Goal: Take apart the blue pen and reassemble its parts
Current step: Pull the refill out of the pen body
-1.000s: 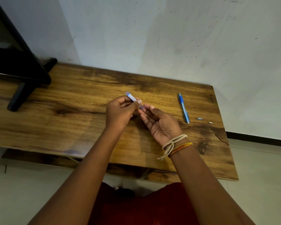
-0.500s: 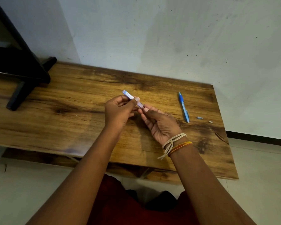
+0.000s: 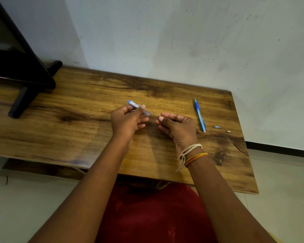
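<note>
The left hand (image 3: pixel 128 120) pinched a pale tube (image 3: pixel 139 108) between thumb and fingers, holding it above the table (image 3: pixel 77 137). The right hand (image 3: pixel 178 127) pinched what looked like a thin lead (image 3: pixel 154 115) running from the tube's end. That lead was probably light and brittle, best held close to the tube. A blue pen (image 3: pixel 199 115) lay right of the hands, 2 small parts (image 3: pixel 216 127) beyond it.

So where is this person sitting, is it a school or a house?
Probably a plain room in a house, though I can't be sure. The person works at a low wooden table pushed against a bare, scuffed white wall, with a black stand at one end and a pale floor below.
</note>
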The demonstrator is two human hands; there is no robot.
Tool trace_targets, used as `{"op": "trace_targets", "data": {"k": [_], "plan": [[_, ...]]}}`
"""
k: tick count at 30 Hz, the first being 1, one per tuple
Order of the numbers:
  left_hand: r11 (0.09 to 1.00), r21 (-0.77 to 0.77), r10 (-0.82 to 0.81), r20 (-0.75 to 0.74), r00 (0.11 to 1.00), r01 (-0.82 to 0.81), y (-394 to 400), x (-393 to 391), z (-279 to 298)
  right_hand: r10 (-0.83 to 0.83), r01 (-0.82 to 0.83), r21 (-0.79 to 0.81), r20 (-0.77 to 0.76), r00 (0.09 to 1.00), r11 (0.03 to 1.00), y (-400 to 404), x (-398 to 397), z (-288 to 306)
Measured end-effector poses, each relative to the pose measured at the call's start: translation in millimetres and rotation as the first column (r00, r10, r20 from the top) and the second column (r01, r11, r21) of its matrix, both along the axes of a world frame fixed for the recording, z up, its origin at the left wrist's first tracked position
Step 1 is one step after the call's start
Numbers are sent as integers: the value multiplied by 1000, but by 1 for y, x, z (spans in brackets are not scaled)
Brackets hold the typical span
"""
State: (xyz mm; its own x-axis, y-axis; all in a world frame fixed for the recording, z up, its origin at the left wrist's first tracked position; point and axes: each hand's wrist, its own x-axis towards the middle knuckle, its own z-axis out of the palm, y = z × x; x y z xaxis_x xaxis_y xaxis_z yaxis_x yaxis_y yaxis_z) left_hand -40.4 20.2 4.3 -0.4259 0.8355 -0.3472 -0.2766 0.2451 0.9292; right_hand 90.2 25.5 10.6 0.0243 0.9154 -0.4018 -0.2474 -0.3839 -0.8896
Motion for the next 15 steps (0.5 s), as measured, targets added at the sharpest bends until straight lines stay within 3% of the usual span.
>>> {"op": "trace_targets", "data": {"k": [5,10,15], "plan": [[997,-68,38,-101,994,-45,1,-6,-8,-27,-11,115,320,947,993,8,16,-2],[994,-106,-16,-260,965,-12,-1,-8,-12,-148,75,186,418,896,980,11,29,-6],[986,-156,-124,-501,857,52,-2,1,-15,-171,89,202,439,882,975,11,29,-10]]}}
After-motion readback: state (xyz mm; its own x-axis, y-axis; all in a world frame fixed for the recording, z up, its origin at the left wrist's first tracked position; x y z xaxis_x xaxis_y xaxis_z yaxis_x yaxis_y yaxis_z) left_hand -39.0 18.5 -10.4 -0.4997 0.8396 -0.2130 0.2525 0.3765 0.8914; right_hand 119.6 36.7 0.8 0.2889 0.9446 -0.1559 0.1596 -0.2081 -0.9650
